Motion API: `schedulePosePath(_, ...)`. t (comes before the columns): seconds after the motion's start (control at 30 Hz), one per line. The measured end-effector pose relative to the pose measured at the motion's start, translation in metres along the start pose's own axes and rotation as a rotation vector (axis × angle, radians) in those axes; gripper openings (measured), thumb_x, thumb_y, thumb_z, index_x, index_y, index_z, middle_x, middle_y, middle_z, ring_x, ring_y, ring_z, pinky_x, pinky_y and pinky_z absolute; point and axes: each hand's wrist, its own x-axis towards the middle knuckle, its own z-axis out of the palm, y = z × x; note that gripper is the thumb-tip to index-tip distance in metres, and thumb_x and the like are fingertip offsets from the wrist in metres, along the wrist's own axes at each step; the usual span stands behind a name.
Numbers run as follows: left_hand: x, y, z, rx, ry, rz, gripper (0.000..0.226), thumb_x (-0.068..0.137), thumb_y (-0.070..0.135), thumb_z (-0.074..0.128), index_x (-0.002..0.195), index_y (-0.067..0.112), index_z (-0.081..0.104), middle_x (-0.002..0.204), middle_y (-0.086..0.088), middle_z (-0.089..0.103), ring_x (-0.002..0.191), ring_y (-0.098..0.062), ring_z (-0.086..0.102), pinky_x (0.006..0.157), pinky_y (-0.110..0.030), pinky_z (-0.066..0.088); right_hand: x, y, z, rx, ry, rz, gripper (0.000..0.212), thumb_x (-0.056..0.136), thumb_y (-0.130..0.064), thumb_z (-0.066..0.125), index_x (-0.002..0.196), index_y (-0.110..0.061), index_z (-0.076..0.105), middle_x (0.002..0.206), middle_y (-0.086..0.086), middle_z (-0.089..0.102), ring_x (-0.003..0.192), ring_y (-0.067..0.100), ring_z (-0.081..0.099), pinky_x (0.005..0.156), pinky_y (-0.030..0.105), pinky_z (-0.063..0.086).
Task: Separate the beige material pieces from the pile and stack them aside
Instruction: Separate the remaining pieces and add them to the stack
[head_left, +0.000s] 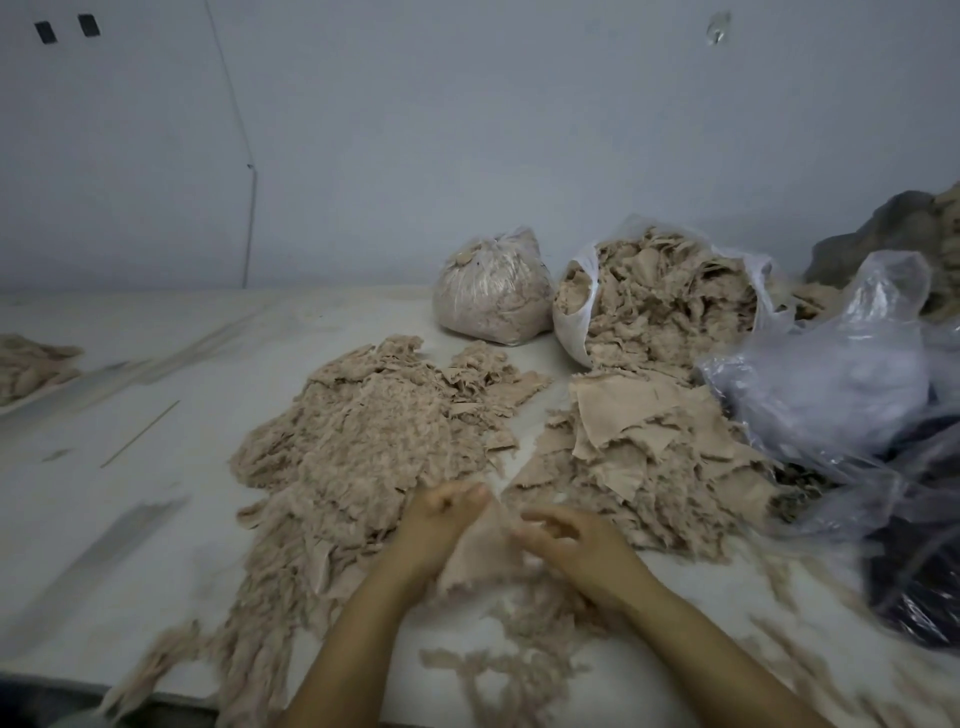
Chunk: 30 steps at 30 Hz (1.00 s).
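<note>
White counter (156, 415) under a pale wall. Between both hands, one beige piece (480, 545), point up, held near its top edge by left hand (441, 519) and right hand (571, 545), fingers curled. Stack (363, 441) just left, nearer left hand; pile (649, 457) right.

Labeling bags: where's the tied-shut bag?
Head view, far centre of the table: the tied bag stands against the wall, just left of the open spilling bag.

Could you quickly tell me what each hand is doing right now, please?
Left hand: fingers pinch the beige piece at its top.
Right hand: fingers curled on the same piece.
</note>
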Motion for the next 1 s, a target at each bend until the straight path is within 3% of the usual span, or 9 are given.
schedulePosePath(0.1, -0.006, -0.004, 0.012, 0.044, -0.126, 0.028, 0.033, 0.092, 0.033, 0.056, 0.071, 0.009, 0.063, 0.065, -0.005, 0.057, 0.062, -0.014, 0.051, 0.060, -0.025, 0.041, 0.004, -0.011, 0.013, 0.148, 0.054, -0.026, 0.009, 0.084, -0.036, 0.071, 0.079, -0.029, 0.067, 0.063, -0.004, 0.065, 0.053, 0.008, 0.060, 0.052, 0.021, 0.044)
schedulePosePath(0.27, 0.016, -0.018, 0.007, 0.016, 0.102, -0.068, 0.035, 0.096, 0.024, 0.053, 0.064, 0.011, 0.052, 0.047, 0.001, 0.047, 0.042, -0.011, 0.047, 0.047, -0.022, 0.041, 0.035, -0.032, -0.036, 0.166, 0.405, 0.031, 0.024, 0.088, -0.026, 0.066, 0.072, -0.008, 0.068, 0.043, -0.005, 0.054, 0.038, 0.008, 0.048, 0.044, 0.022, 0.039)
schedulePosePath(0.33, 0.033, -0.022, 0.007, 0.047, 0.107, -0.111, 0.029, 0.096, 0.016, 0.053, 0.068, 0.009, 0.054, 0.058, -0.003, 0.050, 0.048, -0.011, 0.052, 0.055, -0.029, 0.052, 0.050, -0.043, -0.075, 0.121, 0.606, 0.002, 0.018, 0.088, -0.026, 0.065, 0.074, -0.016, 0.068, 0.056, -0.006, 0.062, 0.054, 0.009, 0.058, 0.055, 0.024, 0.046)
schedulePosePath(0.43, 0.061, -0.027, 0.016, 0.156, 0.061, -0.149, 0.008, 0.093, 0.011, 0.055, 0.096, 0.013, 0.062, 0.090, -0.006, 0.055, 0.082, -0.021, 0.061, 0.084, -0.046, 0.053, 0.063, -0.041, -0.111, -0.275, 0.779, 0.074, 0.025, 0.089, -0.030, 0.060, 0.112, -0.020, 0.060, 0.116, 0.007, 0.055, 0.096, 0.026, 0.059, 0.085, 0.036, 0.047)
schedulePosePath(0.57, 0.095, -0.037, 0.039, 0.441, -0.015, -0.145, 0.058, 0.089, 0.022, 0.064, 0.141, 0.012, 0.040, 0.140, -0.005, 0.047, 0.126, -0.023, 0.047, 0.099, -0.028, 0.040, 0.065, -0.013, -0.102, -0.505, 0.628, 0.029, 0.034, 0.091, -0.025, 0.059, 0.124, -0.021, 0.058, 0.131, 0.010, 0.040, 0.109, 0.030, 0.053, 0.090, 0.033, 0.040)
schedulePosePath(0.7, 0.110, -0.034, 0.053, 0.565, 0.015, -0.042, 0.017, 0.091, 0.007, 0.056, 0.105, 0.006, 0.066, 0.093, -0.009, 0.066, 0.087, -0.020, 0.060, 0.064, -0.020, 0.036, 0.056, 0.009, -0.079, -0.519, 0.649, -0.141, 0.030, 0.089, -0.011, 0.061, 0.118, -0.013, 0.065, 0.124, 0.012, 0.047, 0.109, 0.030, 0.051, 0.091, 0.034, 0.042)
schedulePosePath(0.8, 0.117, -0.010, 0.058, 0.253, -0.015, -0.011, 0.028, 0.090, -0.007, 0.050, 0.071, 0.009, 0.063, 0.060, -0.004, 0.056, 0.058, -0.018, 0.052, 0.051, -0.019, 0.041, 0.060, 0.004, -0.066, -0.453, 0.467, -0.277, 0.046, 0.087, -0.010, 0.064, 0.131, -0.016, 0.055, 0.134, 0.005, 0.042, 0.107, 0.020, 0.054, 0.090, 0.027, 0.044)
schedulePosePath(0.9, 0.118, 0.026, 0.057, 0.056, -0.269, 0.101, 0.028, 0.092, -0.005, 0.051, 0.077, 0.015, 0.065, 0.062, -0.001, 0.060, 0.056, -0.010, 0.056, 0.054, -0.018, 0.048, 0.074, -0.006, -0.060, -0.377, 0.299, -0.239, 0.045, 0.086, -0.008, 0.064, 0.129, -0.015, 0.055, 0.126, 0.004, 0.055, 0.110, 0.018, 0.054, 0.089, 0.017, 0.037)
schedulePosePath(1.0, 0.122, 0.042, 0.038, 0.032, -0.171, 0.128, 0.013, 0.092, 0.007, 0.057, 0.097, 0.015, 0.067, 0.079, 0.000, 0.064, 0.062, -0.002, 0.062, 0.060, -0.018, 0.053, 0.084, -0.022, -0.076, -0.280, 0.529, -0.206, 0.013, 0.084, -0.003, 0.060, 0.091, -0.013, 0.065, 0.086, 0.002, 0.064, 0.088, 0.026, 0.061, 0.067, 0.019, 0.031)
